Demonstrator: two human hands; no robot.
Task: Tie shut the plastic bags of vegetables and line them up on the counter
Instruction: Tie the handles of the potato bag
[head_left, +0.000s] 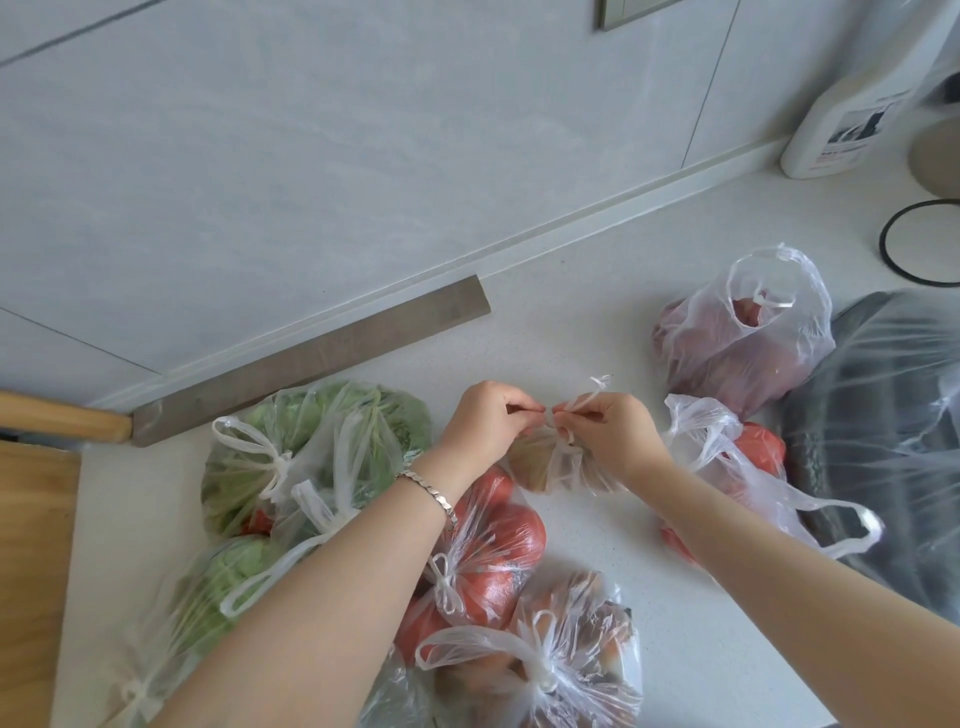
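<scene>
the small bag of brownish vegetables (537, 467) sits on the bench (597, 322) directly beneath both hands. the left hand (488, 421) and the right hand (608, 431) each pinch one of its handles (582, 401) with curled fingers, knuckles nearly touching above it.

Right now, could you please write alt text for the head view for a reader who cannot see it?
A left hand and right hand pinch the thin white handles of a small clear plastic bag of brownish produce on a pale speckled counter. Tied clear bags of green leaves and red tomatoes lie left; two loose-handled bags sit right.
</scene>
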